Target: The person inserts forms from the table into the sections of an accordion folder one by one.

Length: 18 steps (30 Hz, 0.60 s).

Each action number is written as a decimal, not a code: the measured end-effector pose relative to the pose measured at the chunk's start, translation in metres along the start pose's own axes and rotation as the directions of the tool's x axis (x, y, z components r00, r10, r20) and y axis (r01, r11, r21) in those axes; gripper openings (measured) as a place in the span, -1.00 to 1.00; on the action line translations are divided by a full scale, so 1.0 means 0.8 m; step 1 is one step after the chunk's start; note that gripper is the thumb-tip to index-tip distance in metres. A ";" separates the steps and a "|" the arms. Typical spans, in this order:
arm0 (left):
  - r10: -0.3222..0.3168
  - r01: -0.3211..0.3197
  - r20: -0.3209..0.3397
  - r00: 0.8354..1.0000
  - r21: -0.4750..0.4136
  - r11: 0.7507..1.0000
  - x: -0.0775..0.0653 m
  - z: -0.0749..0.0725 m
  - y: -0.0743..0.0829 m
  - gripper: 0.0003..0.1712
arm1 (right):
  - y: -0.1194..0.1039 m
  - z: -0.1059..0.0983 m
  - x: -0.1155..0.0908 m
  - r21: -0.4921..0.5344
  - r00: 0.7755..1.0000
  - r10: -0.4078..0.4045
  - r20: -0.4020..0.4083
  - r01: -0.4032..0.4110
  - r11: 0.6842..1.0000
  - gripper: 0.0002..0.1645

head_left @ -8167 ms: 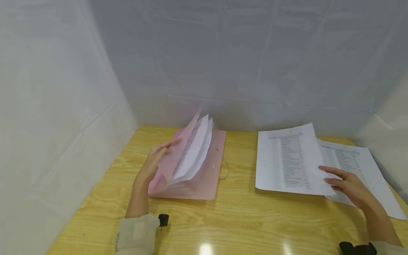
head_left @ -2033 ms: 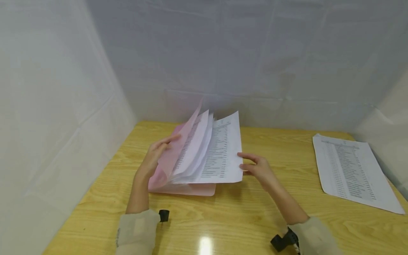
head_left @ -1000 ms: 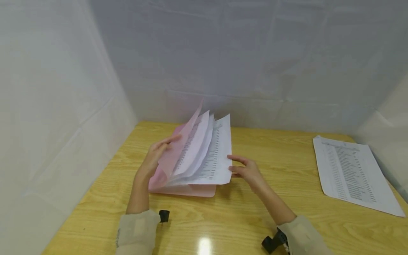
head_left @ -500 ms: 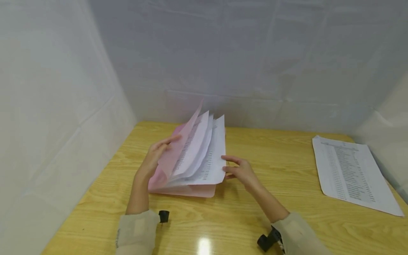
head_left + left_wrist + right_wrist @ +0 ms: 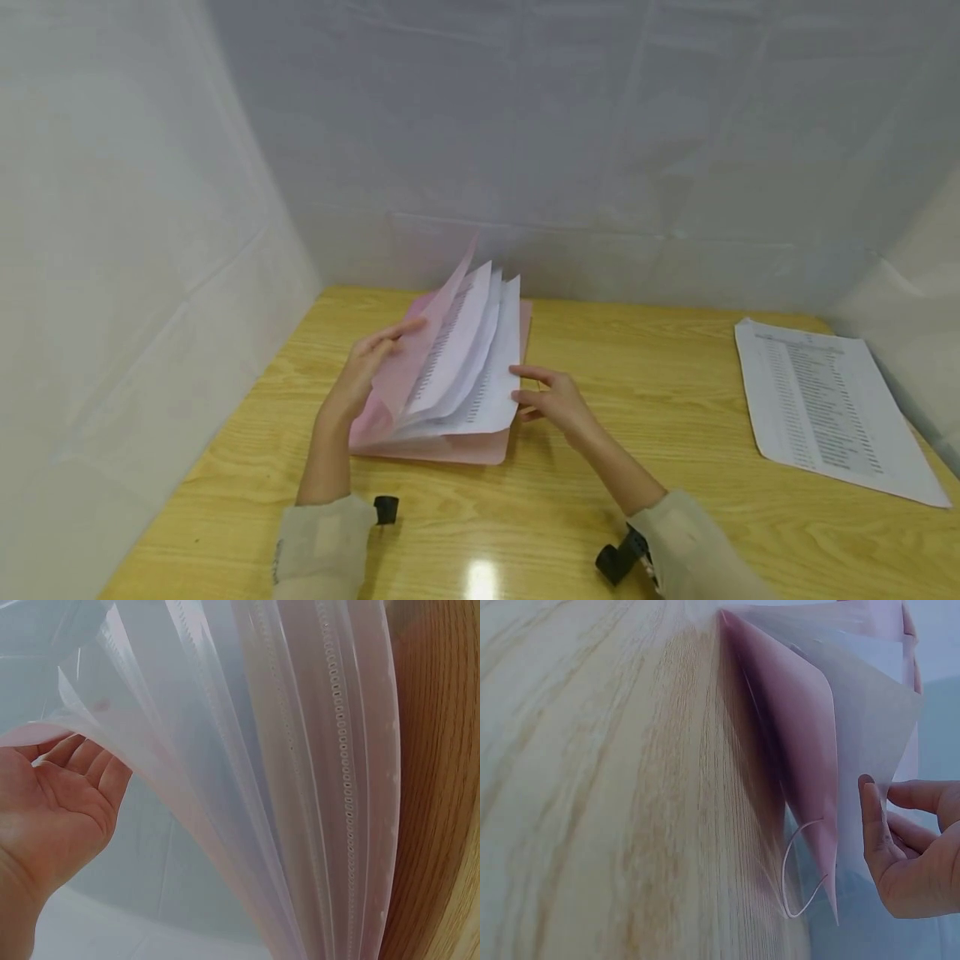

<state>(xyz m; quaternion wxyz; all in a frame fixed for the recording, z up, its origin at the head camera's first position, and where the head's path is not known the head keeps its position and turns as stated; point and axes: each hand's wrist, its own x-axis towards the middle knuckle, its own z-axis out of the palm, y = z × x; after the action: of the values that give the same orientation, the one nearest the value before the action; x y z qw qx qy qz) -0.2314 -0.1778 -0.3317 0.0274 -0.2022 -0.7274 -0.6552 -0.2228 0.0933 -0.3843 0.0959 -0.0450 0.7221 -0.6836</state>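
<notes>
A pink folder with clear sleeves stands partly open on the table, left of centre in the head view. My left hand holds its raised front cover at the left, with thumb and fingers on either side. Printed pages fan out behind that cover. With my right hand I pinch the right edge of a printed sheet of paper, most of which lies inside the folder. The right wrist view shows the thumb and fingers on opposite faces of this sheet.
Another printed sheet lies on the wooden table at the far right. A thin elastic loop hangs from the folder's back cover. Pale sheeting walls off the table at the back and sides.
My right hand has brought a sheet from the right side to the folder and slid it leftward into it. The left hand has kept the cover raised throughout.
</notes>
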 end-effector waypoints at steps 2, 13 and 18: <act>-0.001 0.001 -0.001 1.000 -0.002 1.000 0.000 0.000 0.000 -0.57 | 0.000 0.002 0.002 -0.001 1.000 -0.005 0.003 0.005 1.000 -0.49; 0.000 0.000 -0.003 1.000 -0.004 1.000 0.001 0.000 0.000 -0.56 | 0.006 0.012 0.017 -0.034 1.000 -0.019 0.019 0.020 0.999 -0.51; -0.007 0.007 -0.006 1.000 -0.009 1.000 0.000 0.000 0.000 -0.56 | 0.004 0.017 0.020 -0.054 1.000 -0.011 0.026 0.012 0.998 -0.52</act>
<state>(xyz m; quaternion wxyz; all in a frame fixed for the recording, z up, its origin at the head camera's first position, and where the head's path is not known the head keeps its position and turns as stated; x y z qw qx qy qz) -0.2316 -0.1775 -0.3316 0.0261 -0.1977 -0.7252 -0.6590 -0.2352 0.0769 -0.3891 0.1000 -0.0607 0.7389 -0.6636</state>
